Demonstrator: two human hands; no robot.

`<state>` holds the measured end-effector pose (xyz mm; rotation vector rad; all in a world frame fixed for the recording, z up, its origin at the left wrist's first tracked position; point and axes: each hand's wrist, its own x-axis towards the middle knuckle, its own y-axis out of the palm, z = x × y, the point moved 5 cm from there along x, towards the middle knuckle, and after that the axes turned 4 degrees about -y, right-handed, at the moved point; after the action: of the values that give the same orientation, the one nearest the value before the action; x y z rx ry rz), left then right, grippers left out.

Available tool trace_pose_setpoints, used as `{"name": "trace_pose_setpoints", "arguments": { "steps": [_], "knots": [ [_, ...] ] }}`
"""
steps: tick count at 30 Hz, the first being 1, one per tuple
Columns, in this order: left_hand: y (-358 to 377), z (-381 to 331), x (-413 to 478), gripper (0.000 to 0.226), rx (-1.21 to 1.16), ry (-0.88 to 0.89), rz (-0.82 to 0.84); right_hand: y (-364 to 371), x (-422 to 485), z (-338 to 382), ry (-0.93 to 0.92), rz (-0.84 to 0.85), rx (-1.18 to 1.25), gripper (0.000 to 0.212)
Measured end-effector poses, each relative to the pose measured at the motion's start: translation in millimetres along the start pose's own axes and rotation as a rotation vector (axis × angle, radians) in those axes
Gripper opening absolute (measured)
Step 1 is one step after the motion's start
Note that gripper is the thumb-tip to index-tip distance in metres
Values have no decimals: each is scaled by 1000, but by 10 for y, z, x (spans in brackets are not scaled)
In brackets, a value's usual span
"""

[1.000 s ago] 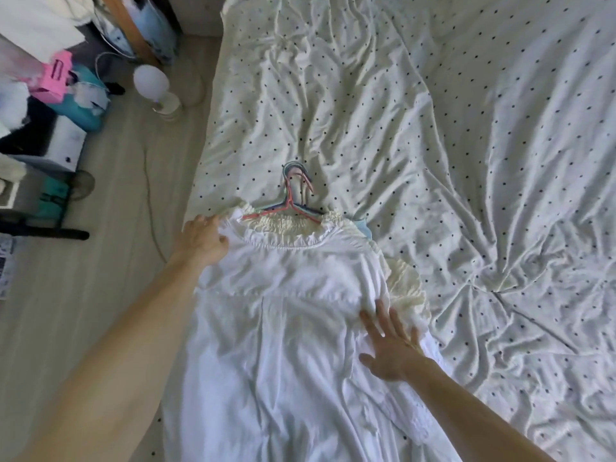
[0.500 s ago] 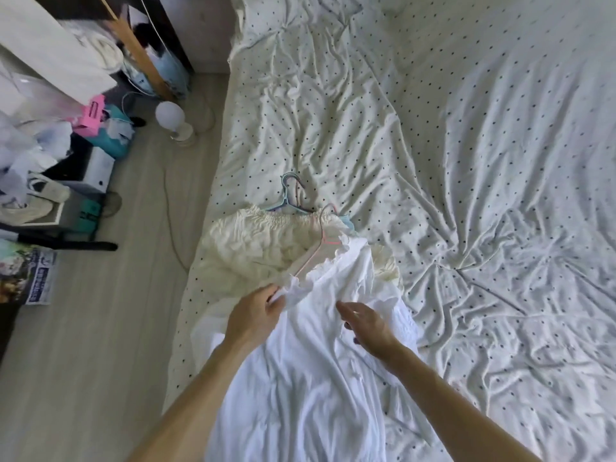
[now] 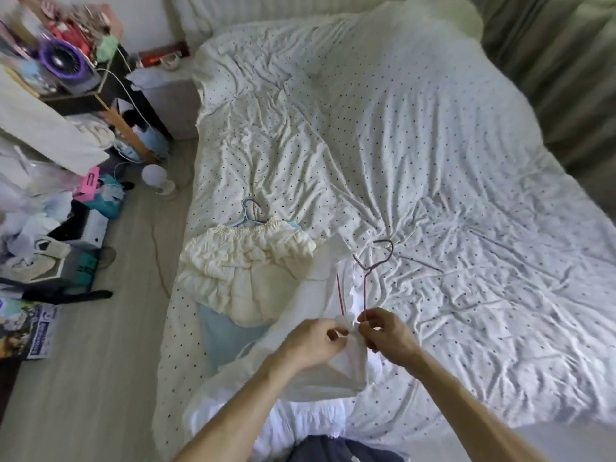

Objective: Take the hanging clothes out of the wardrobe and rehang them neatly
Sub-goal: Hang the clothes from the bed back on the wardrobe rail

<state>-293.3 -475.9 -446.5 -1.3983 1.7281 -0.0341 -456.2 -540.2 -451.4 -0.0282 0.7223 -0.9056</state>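
A white garment (image 3: 346, 365) is lifted off the bed in front of me, with a thin pink hanger (image 3: 366, 271) sticking up out of its neckline. My left hand (image 3: 310, 345) pinches the white fabric at the collar. My right hand (image 3: 386, 335) pinches the hanger's wire and the collar edge beside it. On the bed to the left lies a cream ruffled garment (image 3: 243, 271) with a blue hanger (image 3: 248, 213) at its top. A pale blue garment (image 3: 226, 335) shows beneath it.
The bed's dotted white sheet (image 3: 416, 161) stretches to the right. Left of the bed is a wooden floor (image 3: 100, 361) with a round white lamp (image 3: 155, 176), a cable, bags and boxes (image 3: 66, 255), and a cluttered dark shelf (image 3: 83, 85).
The white garment has been raised off the bed with its pink hanger, uncovering the cream garment. Both hands came together at the collar, and the view has tilted up.
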Motion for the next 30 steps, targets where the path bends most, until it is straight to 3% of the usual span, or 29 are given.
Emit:
{"name": "trace_pose_setpoints", "arguments": {
  "steps": [6,10,14,18,23,30],
  "knots": [
    [-228,-1373,63,61,319,262,-290,-1329,-1121,-264,-108,-176,-261,14],
    [2,-2668,-2,73,525,503,-314,-2226,-2030,-423,-116,-363,-340,14],
    [620,-3830,-213,51,676,715,-176,-2846,-2843,-677,-114,-519,-315,15],
    [1413,-4626,-578,25,559,738,170,-3235,-3537,-1069,-99,-664,-248,19],
    [2252,-5384,-1080,29,420,924,369,-3626,-4463,-1546,-91,-918,-118,16],
    [3260,-6288,-1582,31,362,1188,496,-3848,-5551,-2066,-39,-1408,49,10]
  ]
}}
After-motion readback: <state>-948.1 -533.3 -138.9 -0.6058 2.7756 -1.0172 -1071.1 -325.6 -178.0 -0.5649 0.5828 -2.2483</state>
